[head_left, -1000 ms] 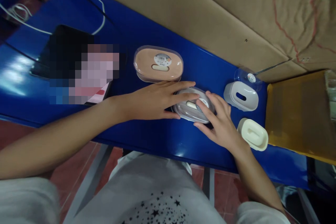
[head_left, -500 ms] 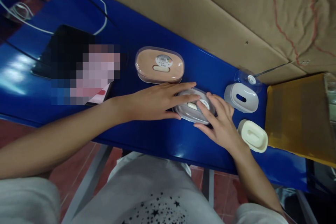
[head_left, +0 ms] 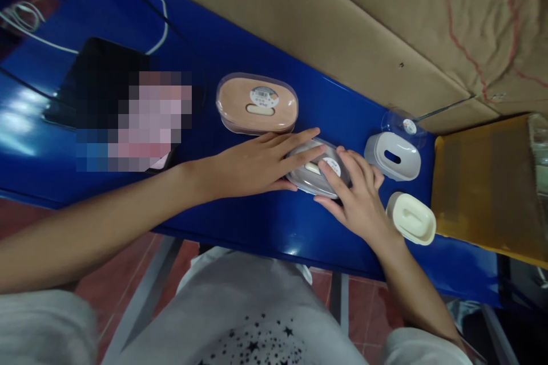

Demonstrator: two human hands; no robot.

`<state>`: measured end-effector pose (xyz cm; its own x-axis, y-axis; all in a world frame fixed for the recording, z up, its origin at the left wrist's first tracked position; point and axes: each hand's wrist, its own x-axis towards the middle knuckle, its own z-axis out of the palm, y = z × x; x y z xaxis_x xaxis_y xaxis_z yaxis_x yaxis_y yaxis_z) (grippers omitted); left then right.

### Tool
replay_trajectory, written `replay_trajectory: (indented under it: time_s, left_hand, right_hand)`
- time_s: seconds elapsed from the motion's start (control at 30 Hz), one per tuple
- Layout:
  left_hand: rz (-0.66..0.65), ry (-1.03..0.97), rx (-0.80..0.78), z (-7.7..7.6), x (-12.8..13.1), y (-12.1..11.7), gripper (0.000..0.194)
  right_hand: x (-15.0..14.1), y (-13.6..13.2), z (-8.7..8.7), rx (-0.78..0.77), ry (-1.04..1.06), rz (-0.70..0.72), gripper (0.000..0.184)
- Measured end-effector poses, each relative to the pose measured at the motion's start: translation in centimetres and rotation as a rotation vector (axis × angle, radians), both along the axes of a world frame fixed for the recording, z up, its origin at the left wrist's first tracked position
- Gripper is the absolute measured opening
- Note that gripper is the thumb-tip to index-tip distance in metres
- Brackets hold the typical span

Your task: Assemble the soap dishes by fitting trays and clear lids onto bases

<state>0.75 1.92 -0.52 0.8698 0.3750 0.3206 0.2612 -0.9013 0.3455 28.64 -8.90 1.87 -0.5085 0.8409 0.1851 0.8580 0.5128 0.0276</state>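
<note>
Between my two hands sits an oval grey plastic box (head_left: 305, 181) with a clear cover, a round white sticker and a pale oblong piece in its middle. My left hand (head_left: 252, 165) grips its left end, fingers stretched across the cover and thumb at the near side. Around the right end is my right hand (head_left: 357, 194), its index fingertip by the sticker and thumb at the near edge. A similar peach box (head_left: 235, 97) under a clear cover lies just beyond my left hand. The box's underside is hidden.
Right of my hands are a pale grey slotted shell (head_left: 405, 162), a cream tray (head_left: 413, 218) and a loose clear cover (head_left: 391, 121). A yellow-brown carton (head_left: 483, 182) borders them. Cardboard (head_left: 363, 28) walls the back. A dark device (head_left: 85, 80), partly pixelated, and a white cable (head_left: 165, 23) lie left.
The view has shifted slightly. Both hands stay on the grey box, with only a tiny change in finger position.
</note>
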Motion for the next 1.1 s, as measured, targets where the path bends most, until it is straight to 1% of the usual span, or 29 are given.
replay_trajectory:
  time_s: [0.23, 0.43, 0.5, 0.73, 0.97, 1.1]
  left_hand:
    - [0.019, 0.027, 0.056, -0.06, 0.19, -0.17, 0.083]
    - [0.03, 0.027, 0.086, 0.04, 0.4, -0.38, 0.079]
    - [0.027, 0.028, 0.079, 0.03, 0.39, -0.32, 0.079]
    - [0.001, 0.002, -0.026, 0.2, 0.14, -0.05, 0.079]
    - [0.011, 0.007, -0.003, 0.28, 0.13, -0.16, 0.077]
    - [0.011, 0.003, -0.006, 0.16, 0.15, -0.12, 0.077]
  right_hand:
    - [-0.19, -0.04, -0.01, -0.004, -0.021, -0.016, 0.093]
    - [-0.24, -0.04, -0.24, 0.0, -0.042, -0.023, 0.091]
    - [-0.15, 0.04, -0.3, -0.012, -0.015, -0.017, 0.09]
    - [0.24, 0.32, -0.46, -0.082, 0.103, -0.021, 0.087]
    - [0.28, 0.42, -0.47, -0.104, 0.128, -0.01, 0.087]
    - [0.32, 0.43, -0.51, -0.088, 0.13, 0.0, 0.088]
